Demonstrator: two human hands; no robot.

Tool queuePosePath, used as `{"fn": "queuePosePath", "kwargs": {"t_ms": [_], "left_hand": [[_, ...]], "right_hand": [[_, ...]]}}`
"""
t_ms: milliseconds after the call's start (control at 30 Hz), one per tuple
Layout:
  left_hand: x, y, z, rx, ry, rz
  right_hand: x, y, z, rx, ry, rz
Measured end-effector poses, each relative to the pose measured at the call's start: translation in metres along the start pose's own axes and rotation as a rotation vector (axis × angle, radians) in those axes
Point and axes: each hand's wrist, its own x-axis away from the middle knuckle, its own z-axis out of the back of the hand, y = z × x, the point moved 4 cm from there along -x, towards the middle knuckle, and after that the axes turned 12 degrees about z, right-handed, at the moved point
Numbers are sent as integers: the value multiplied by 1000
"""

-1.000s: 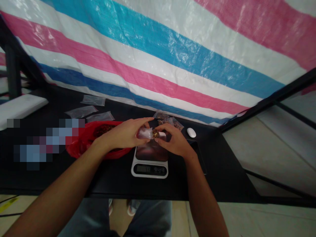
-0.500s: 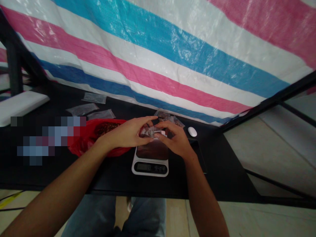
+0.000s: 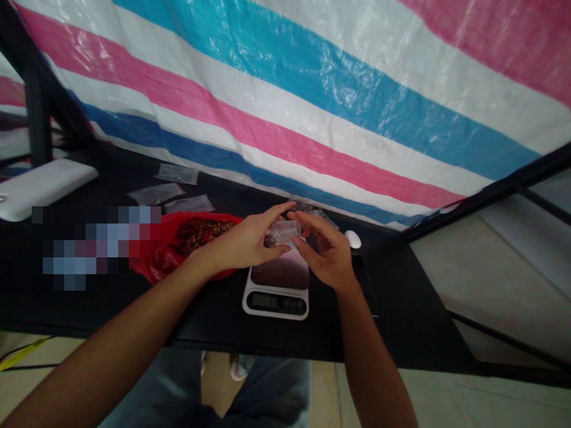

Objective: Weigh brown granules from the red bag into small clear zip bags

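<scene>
The left hand (image 3: pixel 243 246) is closed on a small clear bag (image 3: pixel 285 230), thumb under and fingers over it. It holds the bag in the air just above the far edge of the kitchen scale (image 3: pixel 276 291), so the bag puts no weight on the plate. A little dark stuff shows at the bag's left end. The right hand (image 3: pixel 325 255) comes in from the scale's right with its fingers half spread, thumb and forefinger at the bag's near edge. It looks as if the two hands share the bag so its thin film stays taut, but whether the right hand truly pinches or only touches cannot be told. Directly left of the scale and touching the left wrist lies a red bag (image 3: pixel 156 261), its mouth spread wide and low, likely so the brown pieces (image 3: pixel 203 232) inside are within easy reach of that hand. Further left of the scale and behind the red bag, several flat empty clear bags (image 3: pixel 156 193) lie apart on the black worktop (image 3: pixel 214 333). Just behind the scale, half hidden by the hands, sit a few filled clear bags (image 3: pixel 317 213), and to their right a small white oval object (image 3: pixel 353 239). A striped tarp (image 3: pixel 312 119) hangs behind the worktop.
</scene>
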Motion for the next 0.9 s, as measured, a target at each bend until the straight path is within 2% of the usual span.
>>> {"fn": "queuePosePath", "kwargs": {"t_ms": [300,400,533,633,733,800,900], "left_hand": [[1,1,-1,-110,49,-35],[2,-2,1,-170,51,-1],[2,-5,1,-215,71,-25],[1,-6,4,-173,166,-69],[-1,-8,9,-130,286,-101],[-4,-12,13,-129,367,-83],[-10,-20,18,-152,485,-9]], "right_hand": [[-3,-4,1,-7,30,-36],[-1,0,0,-2,-34,-46],[3,7,0,3,-91,-81],[3,10,1,0,-102,-84],[4,14,-2,70,-234,-82],[6,18,-5,117,-319,-100],[10,23,-7,142,-350,-128]]}}
